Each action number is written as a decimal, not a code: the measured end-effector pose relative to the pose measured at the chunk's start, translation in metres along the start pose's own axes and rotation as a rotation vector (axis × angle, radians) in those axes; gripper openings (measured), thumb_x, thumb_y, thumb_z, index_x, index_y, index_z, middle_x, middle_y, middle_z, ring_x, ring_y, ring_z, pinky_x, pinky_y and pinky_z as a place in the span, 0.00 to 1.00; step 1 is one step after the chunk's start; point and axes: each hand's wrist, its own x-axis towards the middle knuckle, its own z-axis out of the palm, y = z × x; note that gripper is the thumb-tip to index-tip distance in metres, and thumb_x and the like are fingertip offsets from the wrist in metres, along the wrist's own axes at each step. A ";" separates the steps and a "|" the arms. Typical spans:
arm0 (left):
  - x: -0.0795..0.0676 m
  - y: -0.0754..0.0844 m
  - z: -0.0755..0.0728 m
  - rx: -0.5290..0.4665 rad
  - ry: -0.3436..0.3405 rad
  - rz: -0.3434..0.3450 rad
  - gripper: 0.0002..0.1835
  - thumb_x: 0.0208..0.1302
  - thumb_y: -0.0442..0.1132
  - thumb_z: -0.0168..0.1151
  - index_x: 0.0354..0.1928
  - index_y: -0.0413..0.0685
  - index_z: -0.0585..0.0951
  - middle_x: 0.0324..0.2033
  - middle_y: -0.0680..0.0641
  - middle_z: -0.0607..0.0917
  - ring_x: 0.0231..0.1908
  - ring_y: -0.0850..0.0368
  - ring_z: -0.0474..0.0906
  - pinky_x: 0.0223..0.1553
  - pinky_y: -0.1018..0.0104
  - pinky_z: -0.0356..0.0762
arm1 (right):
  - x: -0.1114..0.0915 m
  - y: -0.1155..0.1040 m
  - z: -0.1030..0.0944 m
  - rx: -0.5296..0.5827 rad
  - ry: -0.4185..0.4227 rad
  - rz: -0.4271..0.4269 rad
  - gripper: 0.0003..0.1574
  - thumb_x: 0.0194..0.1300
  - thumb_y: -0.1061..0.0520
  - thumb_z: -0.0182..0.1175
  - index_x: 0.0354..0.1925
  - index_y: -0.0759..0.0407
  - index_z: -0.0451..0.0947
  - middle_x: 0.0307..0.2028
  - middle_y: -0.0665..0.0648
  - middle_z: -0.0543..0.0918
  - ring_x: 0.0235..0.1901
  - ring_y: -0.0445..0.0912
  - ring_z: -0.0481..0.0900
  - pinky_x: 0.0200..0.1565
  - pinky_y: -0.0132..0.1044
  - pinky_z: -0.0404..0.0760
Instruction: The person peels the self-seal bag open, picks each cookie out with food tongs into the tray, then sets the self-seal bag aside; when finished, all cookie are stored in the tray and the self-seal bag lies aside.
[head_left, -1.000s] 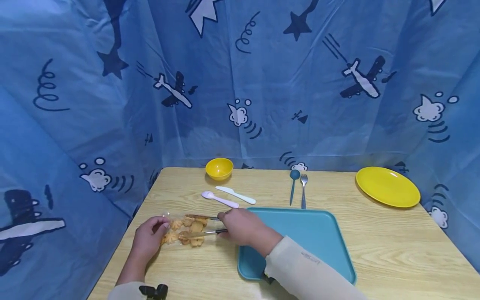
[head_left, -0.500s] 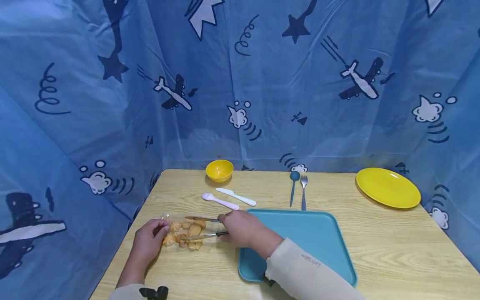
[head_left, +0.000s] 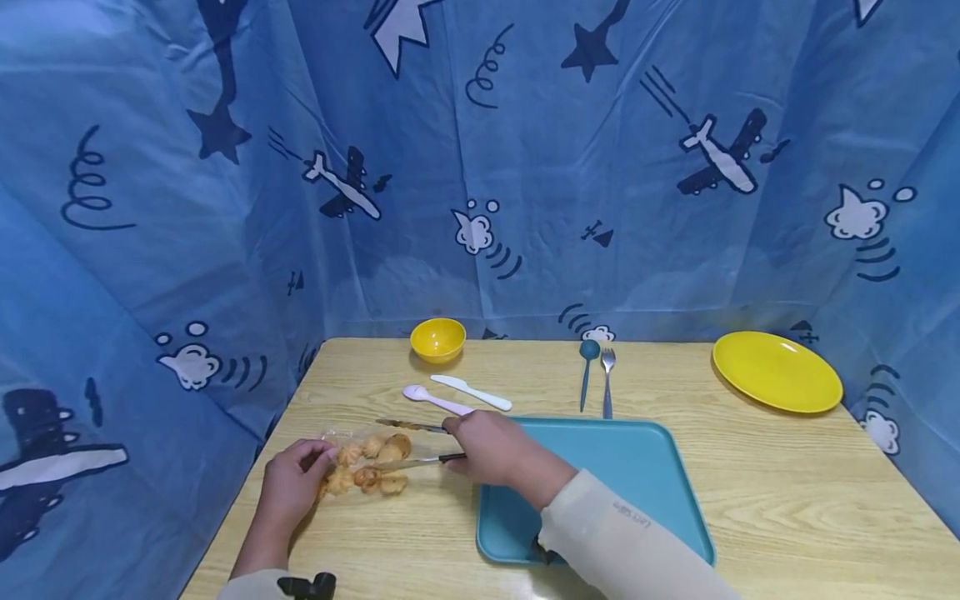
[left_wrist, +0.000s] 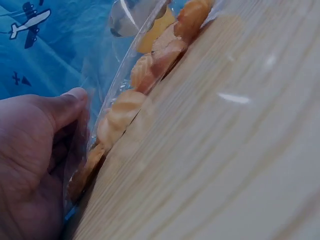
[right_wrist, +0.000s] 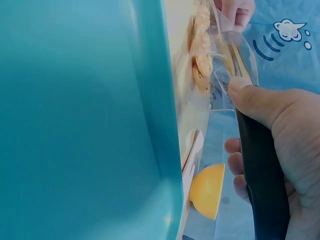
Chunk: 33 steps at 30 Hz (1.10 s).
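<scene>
My left hand [head_left: 292,483] pinches the edge of a clear plastic bag [left_wrist: 120,70] lying on the table at the left. Several golden-brown cookies [head_left: 348,454] sit inside it; in the left wrist view the cookies [left_wrist: 122,112] line up along the wood. With my right hand [head_left: 495,450] I grip the black handles of a pair of tongs [right_wrist: 260,170], fingers and thumb curled round them. The two tong arms are spread apart and reach left to the bag's mouth, one over the cookies, the other at the far side. Whether the tips touch a cookie is hard to tell.
Under my right forearm lies a teal tray [head_left: 630,467]. Beyond the bag are a lilac spoon [head_left: 435,400], a white knife [head_left: 472,392] and a yellow bowl [head_left: 438,342]. Farther right lie a dark teal spoon [head_left: 586,375], a fork [head_left: 607,383] and a yellow plate [head_left: 776,372].
The tongs first shift slightly left and nearer, then back right and away from me. Some cookies shift a little in the bag. My left hand stays nearly still at its edge.
</scene>
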 end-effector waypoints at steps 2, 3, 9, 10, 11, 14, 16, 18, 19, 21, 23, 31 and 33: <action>0.000 0.001 0.001 -0.030 0.007 -0.021 0.13 0.74 0.46 0.63 0.50 0.44 0.86 0.50 0.41 0.87 0.54 0.45 0.82 0.55 0.47 0.81 | 0.000 0.002 -0.001 0.008 -0.016 0.004 0.32 0.62 0.37 0.72 0.57 0.52 0.80 0.41 0.46 0.87 0.34 0.38 0.82 0.41 0.38 0.85; 0.001 0.002 0.001 -0.043 0.008 -0.030 0.14 0.74 0.46 0.63 0.50 0.44 0.86 0.51 0.41 0.87 0.55 0.45 0.82 0.56 0.47 0.81 | 0.001 0.002 -0.002 0.011 -0.025 0.005 0.33 0.62 0.37 0.72 0.58 0.52 0.80 0.41 0.46 0.87 0.34 0.38 0.82 0.42 0.38 0.85; 0.003 0.004 0.004 -0.101 -0.004 -0.054 0.15 0.74 0.46 0.63 0.51 0.43 0.85 0.52 0.40 0.87 0.55 0.46 0.82 0.56 0.49 0.80 | 0.000 0.006 -0.005 0.039 -0.059 -0.001 0.33 0.60 0.37 0.73 0.57 0.51 0.80 0.41 0.46 0.87 0.33 0.37 0.79 0.40 0.37 0.83; 0.003 0.004 0.004 -0.107 -0.008 -0.058 0.16 0.74 0.47 0.63 0.52 0.43 0.85 0.52 0.40 0.87 0.55 0.46 0.81 0.57 0.49 0.80 | 0.000 0.008 -0.006 0.044 -0.059 -0.004 0.33 0.60 0.37 0.73 0.56 0.51 0.80 0.40 0.47 0.87 0.32 0.37 0.78 0.39 0.37 0.83; 0.004 0.004 0.005 -0.114 -0.013 -0.065 0.16 0.74 0.47 0.63 0.52 0.43 0.85 0.53 0.41 0.87 0.56 0.47 0.81 0.58 0.49 0.80 | -0.002 0.009 -0.006 0.051 -0.058 -0.005 0.33 0.60 0.37 0.73 0.56 0.51 0.80 0.40 0.47 0.87 0.31 0.37 0.78 0.38 0.36 0.82; 0.004 0.002 0.006 -0.121 -0.020 -0.064 0.17 0.74 0.48 0.63 0.52 0.43 0.85 0.53 0.40 0.86 0.57 0.45 0.81 0.58 0.48 0.79 | -0.006 0.015 -0.007 0.064 -0.052 -0.002 0.30 0.61 0.38 0.73 0.55 0.50 0.80 0.36 0.45 0.86 0.28 0.36 0.76 0.35 0.36 0.80; 0.004 0.002 0.006 -0.114 -0.024 -0.058 0.16 0.73 0.48 0.63 0.52 0.44 0.85 0.52 0.41 0.87 0.56 0.46 0.81 0.58 0.49 0.80 | -0.010 0.018 -0.009 0.058 -0.042 0.001 0.27 0.62 0.39 0.72 0.53 0.50 0.81 0.31 0.44 0.83 0.25 0.37 0.75 0.31 0.35 0.78; 0.004 0.001 0.006 -0.101 -0.024 -0.043 0.16 0.73 0.48 0.63 0.51 0.44 0.85 0.51 0.41 0.87 0.55 0.46 0.81 0.56 0.50 0.80 | -0.013 0.020 -0.011 0.029 -0.026 -0.001 0.22 0.63 0.40 0.72 0.50 0.49 0.82 0.26 0.42 0.80 0.23 0.38 0.73 0.29 0.35 0.76; 0.004 0.001 0.006 -0.094 -0.026 -0.039 0.15 0.73 0.47 0.63 0.51 0.45 0.85 0.51 0.42 0.87 0.55 0.47 0.82 0.56 0.51 0.81 | -0.014 0.020 -0.011 0.012 -0.018 0.000 0.20 0.64 0.41 0.72 0.48 0.48 0.82 0.24 0.41 0.78 0.23 0.38 0.73 0.28 0.35 0.75; 0.004 0.000 0.005 -0.088 -0.033 -0.028 0.14 0.74 0.47 0.63 0.51 0.45 0.85 0.51 0.42 0.87 0.55 0.48 0.82 0.55 0.53 0.81 | -0.014 0.021 -0.012 -0.020 -0.010 -0.003 0.17 0.64 0.42 0.72 0.46 0.48 0.83 0.23 0.41 0.77 0.22 0.38 0.72 0.28 0.36 0.75; 0.004 -0.001 0.005 -0.087 -0.041 -0.024 0.14 0.74 0.47 0.62 0.51 0.45 0.85 0.51 0.43 0.87 0.55 0.48 0.81 0.54 0.56 0.82 | -0.014 0.020 -0.011 -0.027 -0.022 0.003 0.16 0.64 0.42 0.72 0.45 0.47 0.83 0.23 0.40 0.77 0.22 0.39 0.72 0.28 0.37 0.75; 0.003 -0.001 0.006 -0.105 -0.072 -0.027 0.15 0.74 0.49 0.61 0.50 0.46 0.85 0.51 0.43 0.86 0.55 0.49 0.81 0.52 0.59 0.82 | -0.008 0.015 -0.002 0.016 -0.066 0.019 0.17 0.64 0.42 0.72 0.45 0.48 0.84 0.23 0.41 0.76 0.22 0.39 0.72 0.26 0.35 0.74; 0.003 0.000 0.006 -0.107 -0.074 -0.031 0.15 0.74 0.49 0.61 0.50 0.46 0.85 0.52 0.43 0.86 0.55 0.49 0.81 0.53 0.56 0.82 | -0.007 0.014 -0.002 0.015 -0.063 0.016 0.16 0.64 0.42 0.72 0.44 0.48 0.84 0.22 0.42 0.76 0.21 0.39 0.71 0.26 0.35 0.73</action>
